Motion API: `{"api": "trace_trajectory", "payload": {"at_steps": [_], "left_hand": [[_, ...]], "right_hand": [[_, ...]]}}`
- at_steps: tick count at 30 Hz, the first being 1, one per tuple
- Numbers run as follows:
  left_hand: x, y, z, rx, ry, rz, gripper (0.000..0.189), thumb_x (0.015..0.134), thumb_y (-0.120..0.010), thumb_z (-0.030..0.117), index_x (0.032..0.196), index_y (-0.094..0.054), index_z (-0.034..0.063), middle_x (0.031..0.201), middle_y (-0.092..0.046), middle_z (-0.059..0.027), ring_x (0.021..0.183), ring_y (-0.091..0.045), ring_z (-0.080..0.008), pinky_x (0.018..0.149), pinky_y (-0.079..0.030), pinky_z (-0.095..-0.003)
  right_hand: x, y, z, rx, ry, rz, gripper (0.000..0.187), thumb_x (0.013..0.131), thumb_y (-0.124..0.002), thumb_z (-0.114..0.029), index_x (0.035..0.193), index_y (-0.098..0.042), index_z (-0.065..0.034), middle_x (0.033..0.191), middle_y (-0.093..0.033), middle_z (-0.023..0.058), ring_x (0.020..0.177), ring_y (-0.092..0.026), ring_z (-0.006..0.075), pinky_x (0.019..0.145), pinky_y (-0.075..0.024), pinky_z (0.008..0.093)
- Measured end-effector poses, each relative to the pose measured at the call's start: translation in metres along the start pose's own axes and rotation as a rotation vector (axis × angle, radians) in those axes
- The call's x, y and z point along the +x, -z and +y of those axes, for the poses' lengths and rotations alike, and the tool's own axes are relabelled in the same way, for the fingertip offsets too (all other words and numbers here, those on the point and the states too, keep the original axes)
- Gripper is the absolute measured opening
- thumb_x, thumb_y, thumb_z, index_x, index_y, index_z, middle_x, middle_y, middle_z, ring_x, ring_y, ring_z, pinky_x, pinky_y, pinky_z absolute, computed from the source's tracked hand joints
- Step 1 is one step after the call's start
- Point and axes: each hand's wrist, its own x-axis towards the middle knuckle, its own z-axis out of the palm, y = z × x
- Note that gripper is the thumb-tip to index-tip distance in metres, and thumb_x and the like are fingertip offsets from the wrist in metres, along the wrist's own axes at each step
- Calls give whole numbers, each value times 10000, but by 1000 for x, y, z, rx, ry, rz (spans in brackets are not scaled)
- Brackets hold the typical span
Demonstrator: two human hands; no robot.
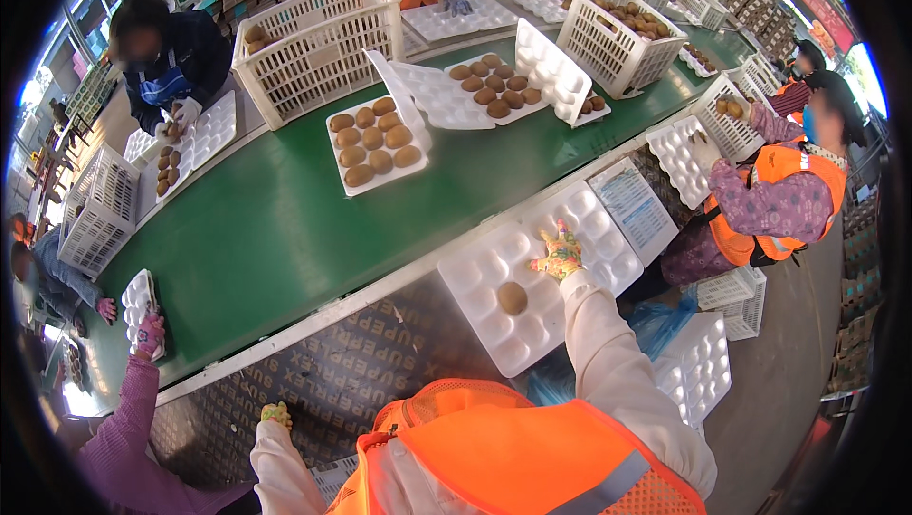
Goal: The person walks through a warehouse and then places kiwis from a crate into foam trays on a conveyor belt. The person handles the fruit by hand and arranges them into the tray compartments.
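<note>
My right hand point(559, 253), in a patterned glove, is spread over a white moulded fruit tray point(474, 269). Its fingers are apart and hold nothing. One brown kiwifruit point(512, 298) sits in a cup of that tray, left of my wrist. Low in the picture, my left hand point(276, 415) wears a similar glove and is at the dark printed board point(342, 365). Its fingers look bent, and whether anything is in them is hidden. To the right of the tray lies a printed sheet point(633, 205).
A green conveyor belt point(285, 244) carries a kiwifruit-filled tray point(374, 141) and others with lids raised. White plastic crates point(320, 52) stand along its far side. Co-workers flank me: a purple sleeve point(132, 408) on the left, an orange vest point(798, 187) on the right. Empty trays point(695, 365) stand low right.
</note>
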Motion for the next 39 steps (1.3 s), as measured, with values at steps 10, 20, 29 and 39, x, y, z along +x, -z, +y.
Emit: {"api": "trace_trajectory", "payload": {"at_steps": [10,20,29,39], "left_hand": [[1,3,4,50,54,-88,296,1013,-404,372,885,-568,162,764,-634,-160,574,-563,-389,542,-451,-551],[-16,-2,12,43,26,16,217,986,-559,306,899,-561,108,761,-627,-140,539,-581,-325,482,-451,-481],[-15,-2,6,61,-46,7,224,1014,-495,295,887,-569,126,722,-609,-138,537,-575,-316,471,-426,-467],[-36,-6,13,-62,-35,31,234,968,-632,314,879,-583,103,667,-580,-102,508,-538,-280,461,-409,-438]], "right_hand": [[0,5,-1,9,-11,-4,974,669,-847,-458,1516,-444,-196,1657,-140,206,1531,-142,354,1201,-183,533],[7,-9,8,-53,-6,-6,975,682,-844,-456,1524,-427,-196,1656,-134,212,1532,-132,359,1191,-196,544],[6,-4,4,-50,-1,-5,986,670,-849,-474,1522,-431,-207,1654,-142,214,1529,-144,359,1191,-200,538],[6,1,-2,-38,-29,1,1003,650,-871,-468,1521,-437,-220,1650,-156,214,1505,-214,382,1204,-213,477]]}}
